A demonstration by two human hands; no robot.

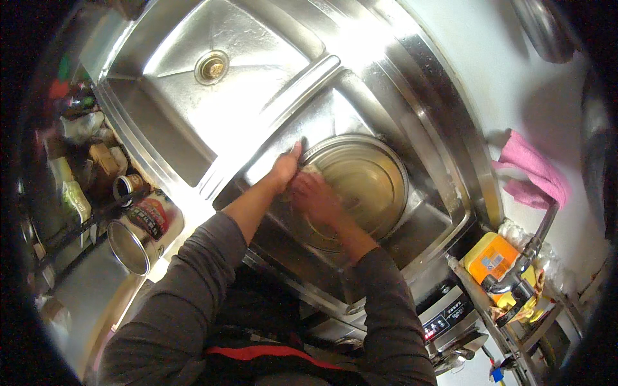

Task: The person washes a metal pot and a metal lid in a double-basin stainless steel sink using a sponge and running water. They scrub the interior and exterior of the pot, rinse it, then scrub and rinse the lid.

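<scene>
A large round metal lid or basin (364, 178) lies in the right bowl of a stainless steel double sink (328, 116). My left hand (287, 166) is at its left rim, thumb up, the fingers mostly hidden behind the edge. Over the near left part of the round metal piece, my right hand (314, 198) is blurred, its fingers bent against a pale cloth or sponge (310, 170) that shows only in part.
The sink's other bowl, with a drain (211, 67), lies at the upper left. A metal can (145, 231) and shelves of packages stand left. At right are a pink cloth (533, 171) on a wall and an orange-yellow container (490, 258).
</scene>
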